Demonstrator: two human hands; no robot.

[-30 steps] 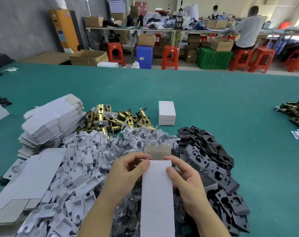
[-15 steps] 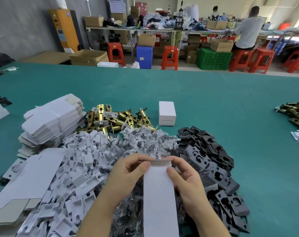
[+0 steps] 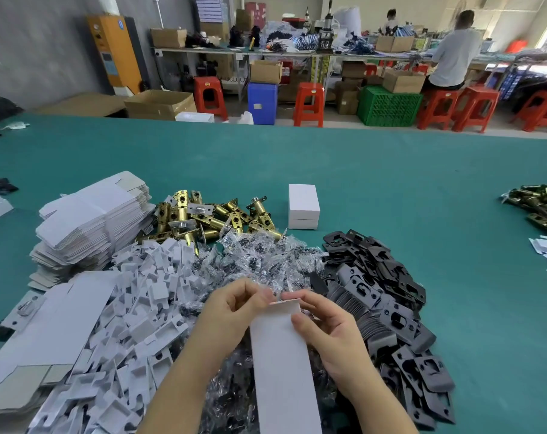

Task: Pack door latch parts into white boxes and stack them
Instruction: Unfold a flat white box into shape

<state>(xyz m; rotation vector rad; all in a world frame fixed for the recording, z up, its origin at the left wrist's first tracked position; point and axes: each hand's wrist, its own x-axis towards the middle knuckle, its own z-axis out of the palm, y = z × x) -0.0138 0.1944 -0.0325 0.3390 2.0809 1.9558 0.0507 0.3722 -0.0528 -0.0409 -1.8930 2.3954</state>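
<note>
Now left hand (image 3: 231, 311) and right hand (image 3: 328, 327) grip the plain, unprinted white box (image 3: 283, 358) at its far end.

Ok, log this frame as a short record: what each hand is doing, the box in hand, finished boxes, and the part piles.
left hand: left hand pinches the top edge of the white box
right hand: right hand holds the box's right side, fingers on the top flap
box in hand: white box, flap folded over
finished boxes: one closed box on the green table
part piles: brass latches, screw bags, black plates, white inserts, flat cartons
</note>
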